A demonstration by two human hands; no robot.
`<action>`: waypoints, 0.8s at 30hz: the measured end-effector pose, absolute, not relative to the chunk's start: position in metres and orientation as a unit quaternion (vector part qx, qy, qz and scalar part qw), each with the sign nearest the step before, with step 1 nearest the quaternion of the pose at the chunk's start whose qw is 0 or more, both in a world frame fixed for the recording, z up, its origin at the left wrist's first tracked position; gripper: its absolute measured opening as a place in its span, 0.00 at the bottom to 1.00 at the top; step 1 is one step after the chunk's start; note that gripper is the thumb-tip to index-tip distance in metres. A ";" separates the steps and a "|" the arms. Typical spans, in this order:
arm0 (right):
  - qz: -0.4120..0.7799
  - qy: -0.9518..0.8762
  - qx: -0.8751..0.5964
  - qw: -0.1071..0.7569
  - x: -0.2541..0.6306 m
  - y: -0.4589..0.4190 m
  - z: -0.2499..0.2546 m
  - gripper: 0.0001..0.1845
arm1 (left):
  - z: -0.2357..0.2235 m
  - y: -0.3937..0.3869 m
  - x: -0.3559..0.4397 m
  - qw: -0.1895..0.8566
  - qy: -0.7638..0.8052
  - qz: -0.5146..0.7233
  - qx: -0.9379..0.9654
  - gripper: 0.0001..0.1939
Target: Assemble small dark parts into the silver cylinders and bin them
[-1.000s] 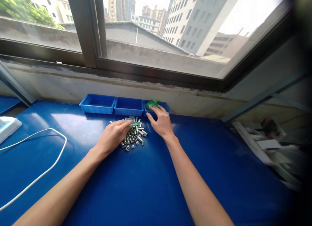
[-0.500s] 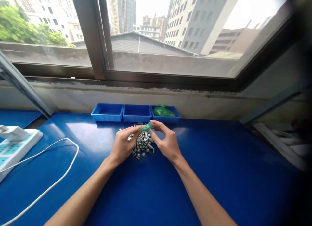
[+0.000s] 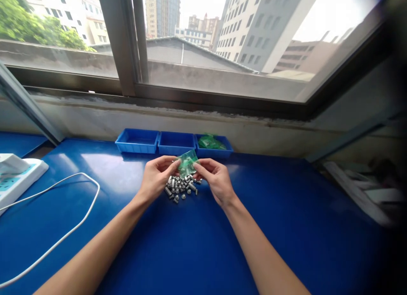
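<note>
1) Left hand [image 3: 155, 175] and right hand [image 3: 218, 179] pinch green bag [image 3: 187, 162] by opposite edges, above metal parts [image 3: 181, 185]
2) Blue trays [image 3: 176, 150] close beyond bag
3) Blue table [image 3: 292, 210] gives wide room rightward; white cable [image 3: 98, 187] bounds left

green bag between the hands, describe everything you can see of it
The green bag is small, roughly square and see-through, like plastic film. Pale patches show on it; contents or glare, I cannot tell. It is tilted, pinched at opposite sides by the left hand and right hand, appearing just above the pile of metal parts.
</note>
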State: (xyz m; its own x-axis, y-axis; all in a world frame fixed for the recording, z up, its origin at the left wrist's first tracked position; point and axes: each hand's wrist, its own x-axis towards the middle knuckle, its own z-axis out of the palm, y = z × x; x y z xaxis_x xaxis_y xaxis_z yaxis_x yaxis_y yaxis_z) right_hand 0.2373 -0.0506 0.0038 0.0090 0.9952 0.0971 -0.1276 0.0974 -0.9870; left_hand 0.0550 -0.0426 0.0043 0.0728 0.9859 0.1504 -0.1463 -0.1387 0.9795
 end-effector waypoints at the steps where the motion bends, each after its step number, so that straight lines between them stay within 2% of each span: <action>1: 0.505 -0.493 -0.442 0.554 0.238 -0.051 0.004 0.16 | 0.004 -0.042 0.055 0.516 0.407 0.550 0.516 0.19; 5: 0.505 -0.504 -0.438 0.546 0.236 -0.052 0.004 0.16 | 0.004 -0.041 0.053 0.504 0.410 0.551 0.524 0.19; 8: 0.480 -0.498 -0.449 0.565 0.235 -0.050 0.002 0.16 | 0.002 -0.042 0.051 0.441 0.429 0.543 0.572 0.17; 13: 0.264 -0.453 -0.509 0.683 0.249 -0.043 0.005 0.16 | -0.002 -0.045 0.046 0.195 0.447 0.493 0.721 0.12; 16: 0.120 -0.444 -0.544 0.702 0.267 -0.037 0.010 0.16 | -0.005 -0.044 0.045 0.140 0.424 0.445 0.777 0.12; 20: -0.041 -0.471 -0.584 0.661 0.289 -0.023 0.007 0.15 | -0.012 -0.041 0.046 0.108 0.397 0.399 0.819 0.12; 24: -0.072 -0.563 -0.620 0.541 0.300 -0.011 -0.009 0.15 | -0.015 -0.040 0.045 0.101 0.399 0.388 0.825 0.12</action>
State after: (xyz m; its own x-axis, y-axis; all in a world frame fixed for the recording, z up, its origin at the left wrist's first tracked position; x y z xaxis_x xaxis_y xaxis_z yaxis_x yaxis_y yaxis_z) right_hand 0.3004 -0.0106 -0.0090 0.3552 0.6214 0.6983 0.7763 0.2200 -0.5907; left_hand 0.0454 -0.0401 -0.0150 0.3808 0.7357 0.5602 0.5792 -0.6620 0.4758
